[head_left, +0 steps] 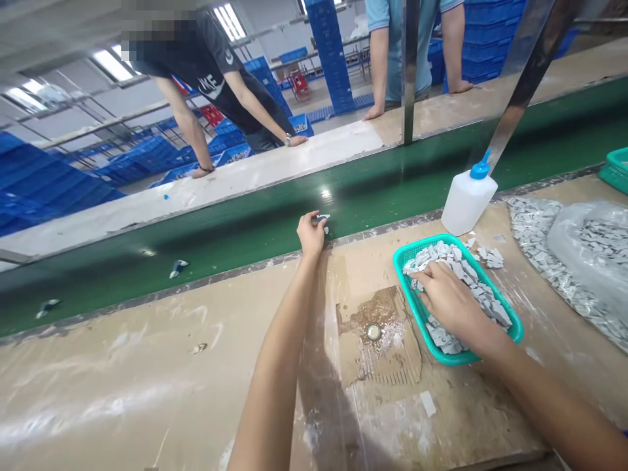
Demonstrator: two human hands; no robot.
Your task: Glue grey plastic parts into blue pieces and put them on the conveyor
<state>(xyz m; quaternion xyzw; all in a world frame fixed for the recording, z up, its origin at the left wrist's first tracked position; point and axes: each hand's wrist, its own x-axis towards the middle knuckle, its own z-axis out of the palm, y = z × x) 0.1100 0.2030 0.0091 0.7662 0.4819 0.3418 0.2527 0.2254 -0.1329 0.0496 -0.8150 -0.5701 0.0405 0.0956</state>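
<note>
Over the near edge of the green conveyor belt [255, 226], my left hand [312, 234] pinches a small dark and white part [322, 218] between thumb and fingers. My right hand [449, 297] reaches into a teal basket [515, 332] filled with small grey-white pieces [458, 268]. Its fingers are bent together at the pieces; whether one is gripped is too small to tell. Between my arms a piece of torn cardboard [353, 353] lies on the table, with a small round object [373, 332] on it.
A white bottle with a blue cap [468, 201] stands behind the basket. To the right lies a plastic bag of pieces [589, 242]. Small parts [178, 267] rest on the belt at left. Across it, two people lean on the far ledge [338, 145]. A metal post [409, 78] rises there.
</note>
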